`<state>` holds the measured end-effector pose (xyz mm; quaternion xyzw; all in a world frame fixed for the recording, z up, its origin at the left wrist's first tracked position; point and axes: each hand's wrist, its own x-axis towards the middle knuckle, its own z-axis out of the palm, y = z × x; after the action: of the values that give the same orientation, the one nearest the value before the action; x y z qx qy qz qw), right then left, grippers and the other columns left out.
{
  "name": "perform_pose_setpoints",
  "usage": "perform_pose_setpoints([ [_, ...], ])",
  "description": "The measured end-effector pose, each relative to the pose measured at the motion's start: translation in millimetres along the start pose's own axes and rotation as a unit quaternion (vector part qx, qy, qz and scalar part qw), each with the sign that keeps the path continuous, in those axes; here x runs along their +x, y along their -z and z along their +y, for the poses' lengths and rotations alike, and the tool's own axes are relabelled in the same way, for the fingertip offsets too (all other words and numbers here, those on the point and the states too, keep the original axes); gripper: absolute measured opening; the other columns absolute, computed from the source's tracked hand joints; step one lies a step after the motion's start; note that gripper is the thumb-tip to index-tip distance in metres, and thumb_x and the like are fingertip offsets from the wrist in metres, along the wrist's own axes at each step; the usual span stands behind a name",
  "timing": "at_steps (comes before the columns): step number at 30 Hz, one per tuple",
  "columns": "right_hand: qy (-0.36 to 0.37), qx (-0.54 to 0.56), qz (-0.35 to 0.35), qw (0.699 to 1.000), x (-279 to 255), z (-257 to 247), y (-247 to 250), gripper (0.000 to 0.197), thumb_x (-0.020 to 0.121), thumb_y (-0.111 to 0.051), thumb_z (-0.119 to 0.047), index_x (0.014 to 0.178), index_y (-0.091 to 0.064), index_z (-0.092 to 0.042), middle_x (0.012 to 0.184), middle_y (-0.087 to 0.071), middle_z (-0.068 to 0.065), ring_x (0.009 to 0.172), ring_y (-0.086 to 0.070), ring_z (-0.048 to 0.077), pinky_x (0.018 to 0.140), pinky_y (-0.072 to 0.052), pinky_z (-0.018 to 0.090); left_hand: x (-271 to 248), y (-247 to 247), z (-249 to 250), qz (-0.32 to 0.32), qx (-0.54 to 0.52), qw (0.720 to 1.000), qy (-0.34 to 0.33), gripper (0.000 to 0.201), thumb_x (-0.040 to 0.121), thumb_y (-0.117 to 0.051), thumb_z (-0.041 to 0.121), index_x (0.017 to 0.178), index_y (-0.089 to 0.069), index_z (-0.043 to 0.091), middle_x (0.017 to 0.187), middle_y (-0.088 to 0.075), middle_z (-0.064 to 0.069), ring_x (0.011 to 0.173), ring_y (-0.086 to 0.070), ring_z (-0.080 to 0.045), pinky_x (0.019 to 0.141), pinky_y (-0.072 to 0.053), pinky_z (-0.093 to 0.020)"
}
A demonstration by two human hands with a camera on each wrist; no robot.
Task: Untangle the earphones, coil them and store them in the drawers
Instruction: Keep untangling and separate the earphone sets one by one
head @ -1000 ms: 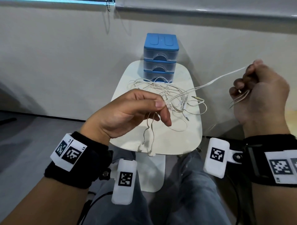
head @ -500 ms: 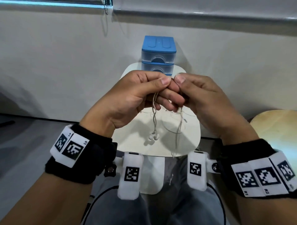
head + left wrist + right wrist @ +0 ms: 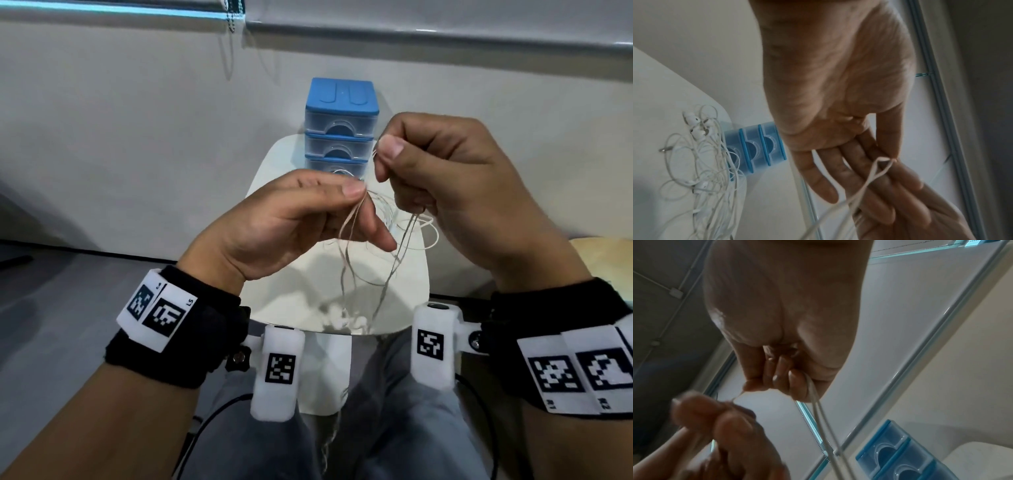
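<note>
Both hands are raised over the small white table point(image 3: 416, 294), holding one white earphone cable point(image 3: 346, 263). My left hand point(image 3: 361, 193) pinches a bend of the cable between thumb and forefinger. My right hand point(image 3: 382, 156), a little higher and to the right, pinches the cable at the thumb tip, and its curled fingers grip two more strands point(image 3: 813, 394). Strands hang down, with earbuds point(image 3: 342, 320) dangling near the table's front edge. The left wrist view shows the pinched loop point(image 3: 878, 168) and a tangle of further earphones point(image 3: 705, 162) lying on the table. The blue three-drawer box point(image 3: 340, 126) stands behind with its drawers closed.
The drawer box sits at the table's far edge against a pale wall. Loose cable loops point(image 3: 423, 236) lie on the table under my right hand. My knees in grey trousers point(image 3: 404, 428) are below the table's front edge. A wooden round surface point(image 3: 603, 253) shows at the right.
A second ago my right hand pulled the cable far out to the right. It then met the left hand at the middle, and now has lifted slightly up and right of it.
</note>
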<state>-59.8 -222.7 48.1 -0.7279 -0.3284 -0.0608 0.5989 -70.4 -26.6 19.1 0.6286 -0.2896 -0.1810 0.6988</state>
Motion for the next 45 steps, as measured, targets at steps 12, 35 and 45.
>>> perform_pose_setpoints([
  [12, 0.065, 0.009, 0.169, 0.983, 4.5, -9.7, 12.5, 0.027, 0.103, -0.05, -0.014, 0.077, -0.056, -0.015, 0.06, -0.047, -0.007, 0.05, -0.031, 0.012, 0.051, -0.027, 0.025, -5.3, 4.8, -8.0, -0.091, 0.136, 0.986, 0.024, 0.024, 0.099, -0.054, 0.02, 0.09, -0.075, 0.014, 0.104, -0.078, -0.011, 0.101, -0.07, -0.019, 0.094, -0.045, -0.024],
  [35, -0.104, -0.152, -0.04, 0.982, -20.1, 52.0, -20.3, 0.027, 0.106, -0.048, -0.026, 0.089, -0.063, -0.01, 0.059, -0.049, -0.007, 0.056, -0.047, 0.015, 0.059, -0.043, 0.037, 16.6, -2.0, 9.7, 0.139, -0.102, 0.985, -0.011, 0.025, 0.105, -0.045, 0.019, 0.112, -0.067, 0.007, 0.085, -0.075, -0.003, 0.071, -0.074, -0.013, 0.064, -0.059, -0.024],
  [45, -0.125, -0.174, -0.144, 0.966, -26.0, 30.1, -33.3, 0.03, 0.103, -0.05, -0.013, 0.075, -0.061, -0.016, 0.057, -0.052, -0.02, 0.061, -0.047, 0.004, 0.064, -0.033, 0.027, 27.9, 6.9, -12.0, 0.286, -0.181, 0.939, -0.069, 0.04, 0.104, -0.043, -0.005, 0.143, -0.044, -0.004, 0.119, -0.073, -0.018, 0.101, -0.075, -0.02, 0.081, -0.059, -0.02],
])
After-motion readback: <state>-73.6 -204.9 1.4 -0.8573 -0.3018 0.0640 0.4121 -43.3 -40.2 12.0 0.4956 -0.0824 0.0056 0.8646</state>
